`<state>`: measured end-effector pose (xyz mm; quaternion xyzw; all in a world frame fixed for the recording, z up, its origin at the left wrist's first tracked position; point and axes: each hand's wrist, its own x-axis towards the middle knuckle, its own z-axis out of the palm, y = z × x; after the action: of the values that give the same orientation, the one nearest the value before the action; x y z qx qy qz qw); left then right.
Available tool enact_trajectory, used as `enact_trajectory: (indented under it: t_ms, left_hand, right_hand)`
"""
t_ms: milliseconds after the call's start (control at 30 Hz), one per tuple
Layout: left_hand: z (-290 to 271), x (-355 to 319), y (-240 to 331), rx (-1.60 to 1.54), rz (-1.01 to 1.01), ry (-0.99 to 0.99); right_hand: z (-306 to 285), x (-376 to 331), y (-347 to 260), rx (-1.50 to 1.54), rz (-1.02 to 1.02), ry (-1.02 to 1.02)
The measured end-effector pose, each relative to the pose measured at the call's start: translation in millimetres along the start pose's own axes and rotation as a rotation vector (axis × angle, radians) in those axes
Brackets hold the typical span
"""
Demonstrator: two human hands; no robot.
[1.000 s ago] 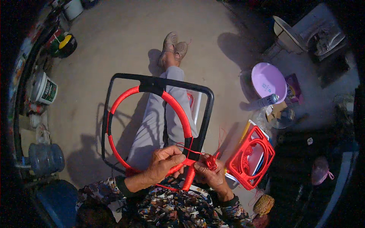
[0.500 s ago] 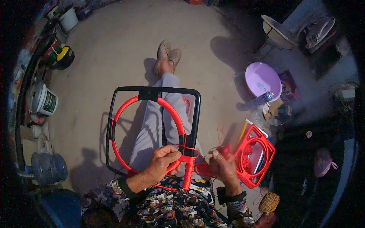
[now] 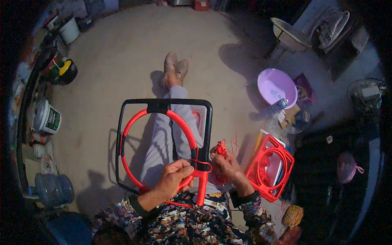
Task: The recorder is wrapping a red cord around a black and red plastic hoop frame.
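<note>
Frame (image 3: 157, 107) in left hand (image 3: 173, 178), likely cord (image 3: 221, 148) in right (image 3: 232, 168)

Left hand (image 3: 173, 178) blocks a bit of the red ring (image 3: 183, 127) inside the black frame (image 3: 157, 107). Right of the frame, red cord (image 3: 221, 148) bunched in the right hand (image 3: 230, 168) is too blurry to trace. Way past its top, some grey thing (image 3: 181, 2) gets cut off.

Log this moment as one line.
Left hand: gripping red ring; right hand: holding bundled red cord; black frame: over legs
</note>
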<state>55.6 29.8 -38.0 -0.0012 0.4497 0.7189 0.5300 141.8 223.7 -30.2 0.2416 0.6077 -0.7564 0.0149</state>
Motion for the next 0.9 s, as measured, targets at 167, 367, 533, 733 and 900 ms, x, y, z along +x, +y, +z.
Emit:
enact_trajectory:
  t_ms: [167,367,533,733,900]
  left_hand:
    - [4,-1,1,-0.002,-0.005,-0.046]
    - [4,1,3,0.014,-0.02,-0.093]
    - [1,2,-1,-0.04,-0.013,-0.087]
    - [-3,0,-2,-0.014,0.018,-0.138]
    - [-3,2,1,-0.096,-0.039,-0.125]
  right_hand:
    - [3,35,5,-0.064,0.024,-0.055]
    - [22,80,29,0.123,-0.224,-0.183]
    - [14,82,39,-0.186,-0.143,-0.329]
    - [67,118,49,-0.303,-0.226,-0.335]
    - [70,164,98,-0.777,-0.976,-0.211]
